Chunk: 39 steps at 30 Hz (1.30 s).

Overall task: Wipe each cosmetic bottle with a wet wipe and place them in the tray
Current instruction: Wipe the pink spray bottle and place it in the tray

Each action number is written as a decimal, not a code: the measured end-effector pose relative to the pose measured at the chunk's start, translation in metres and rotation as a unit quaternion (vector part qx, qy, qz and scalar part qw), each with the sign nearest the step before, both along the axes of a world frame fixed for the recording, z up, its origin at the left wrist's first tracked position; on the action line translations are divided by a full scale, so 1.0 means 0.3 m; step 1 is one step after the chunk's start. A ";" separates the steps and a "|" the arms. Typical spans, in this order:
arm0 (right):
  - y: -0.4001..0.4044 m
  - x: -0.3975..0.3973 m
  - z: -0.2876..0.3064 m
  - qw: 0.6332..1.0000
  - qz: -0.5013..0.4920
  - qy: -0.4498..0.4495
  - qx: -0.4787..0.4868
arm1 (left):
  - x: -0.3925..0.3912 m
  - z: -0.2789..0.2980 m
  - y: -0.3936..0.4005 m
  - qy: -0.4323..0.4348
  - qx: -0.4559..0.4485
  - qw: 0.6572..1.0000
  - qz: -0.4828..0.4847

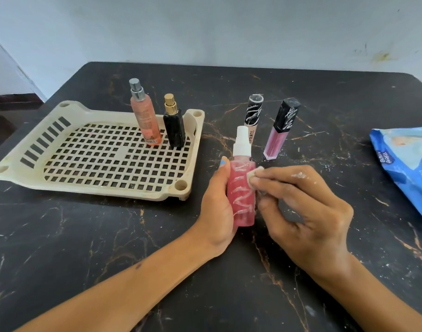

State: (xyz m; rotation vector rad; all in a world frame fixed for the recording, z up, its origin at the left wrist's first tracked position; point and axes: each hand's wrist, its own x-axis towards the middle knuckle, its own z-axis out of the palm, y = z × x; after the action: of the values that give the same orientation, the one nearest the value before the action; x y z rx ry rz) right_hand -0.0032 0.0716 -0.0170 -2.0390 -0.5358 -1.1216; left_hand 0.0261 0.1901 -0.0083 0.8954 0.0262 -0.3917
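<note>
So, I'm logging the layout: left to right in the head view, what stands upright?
Peach spray bottle → black gold-capped bottle → pink white-capped spray bottle → pink black-capped lip gloss tube.

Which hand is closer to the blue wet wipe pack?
Right. The right hand sits just left of the blue wet wipe pack; the left hand, holding the pink spray bottle, is farther left.

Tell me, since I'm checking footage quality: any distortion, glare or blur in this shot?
Head view: wide-angle bending shows at the table edges and tray rim; lighting is soft and even, with only faint shadows beside the bottles; no strong glare; the pink spray bottle and both hands are reasonably sharp, while print on the blue wipes pack at the frame edge is soft.
</note>
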 end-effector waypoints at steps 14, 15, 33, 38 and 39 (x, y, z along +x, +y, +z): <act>0.013 -0.009 0.004 0.999 0.018 -0.011 -0.026 | 0.000 0.002 -0.005 0.009 0.007 1.000 0.016; 0.012 -0.009 0.004 0.999 0.018 -0.011 -0.025 | -0.001 0.005 -0.007 0.008 0.008 1.000 0.019; 0.005 0.000 -0.003 1.000 0.012 0.000 -0.029 | 0.010 0.019 0.002 -0.022 0.045 0.999 0.019; 0.015 -0.018 -0.002 0.998 0.038 -0.016 -0.055 | 0.009 0.022 0.004 -0.012 0.040 0.999 0.020; 0.014 -0.016 -0.002 0.998 0.034 -0.010 -0.047 | 0.009 0.023 0.004 -0.010 0.038 0.999 0.024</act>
State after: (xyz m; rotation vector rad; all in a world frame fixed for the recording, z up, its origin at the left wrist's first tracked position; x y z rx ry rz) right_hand -0.0080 0.0757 -0.0174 -2.0748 -0.6751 -1.0963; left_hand 0.0289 0.1912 -0.0013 0.9711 0.0441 -0.3397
